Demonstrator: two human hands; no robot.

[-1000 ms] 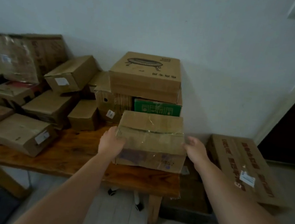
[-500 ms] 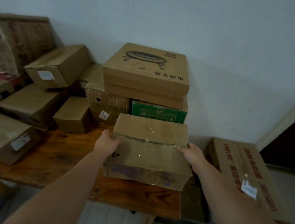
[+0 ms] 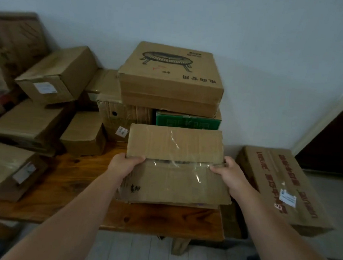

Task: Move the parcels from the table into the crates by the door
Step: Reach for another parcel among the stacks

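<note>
At the far left a labelled box lies at the front of the wooden surface, with more cardboard boxes piled behind it, among them a tilted box with a white label and a small plain box just beside the middle stack. That stack stands against the wall: a flat box printed with a round stand sits on top of a green box. Directly in front of it, over the right end of the surface, is the parcel, a brown carton with clear tape across its seam, tipped so its top faces the camera; whether its underside touches the wood cannot be told. The left grip clasps the parcel's left edge, thumb on top at the tape line. The right grip clasps the right edge the same way, its fingers hidden behind the carton. Further right, off the surface, a long box with red print lies low beside a dark doorway.
</note>
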